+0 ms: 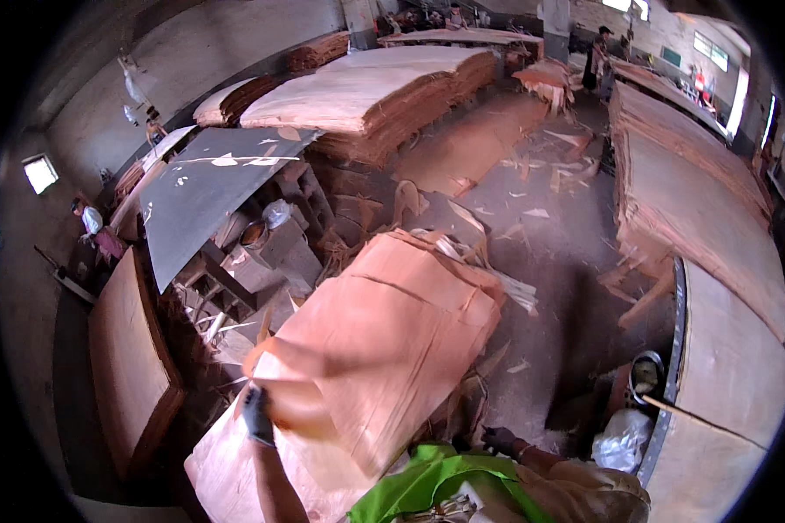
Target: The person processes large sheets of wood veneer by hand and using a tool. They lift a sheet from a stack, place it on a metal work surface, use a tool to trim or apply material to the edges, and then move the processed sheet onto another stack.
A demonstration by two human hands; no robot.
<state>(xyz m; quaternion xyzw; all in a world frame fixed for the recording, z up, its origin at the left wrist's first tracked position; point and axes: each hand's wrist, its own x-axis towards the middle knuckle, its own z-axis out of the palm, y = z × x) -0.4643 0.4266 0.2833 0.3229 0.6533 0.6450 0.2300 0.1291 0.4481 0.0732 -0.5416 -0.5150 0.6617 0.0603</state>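
In front of me lies a stack of thin reddish wood veneer sheets (410, 305), slanting up and away. My left hand (257, 417), in a grey glove, is at the stack's left edge. Its fingers are closed on the edge of a veneer sheet (301, 405), which curls up and is blurred by motion. Paler sheets (227, 462) lie beneath, at the near left. My right hand (500, 440), in a dark glove, is low on the right, beside the stack's near right side. Its fingers are too dark to make out. Bright green cloth (436, 479) is between my arms.
A dark slanted board (218, 183) on blocks stands at the left, with a veneer stack (131, 366) nearer. Large veneer stacks stand behind (366, 87) and along the right (698, 192). Veneer scraps (536, 212) litter the floor. A clear plastic bag (622, 438) sits by the right-hand table. People stand farther off.
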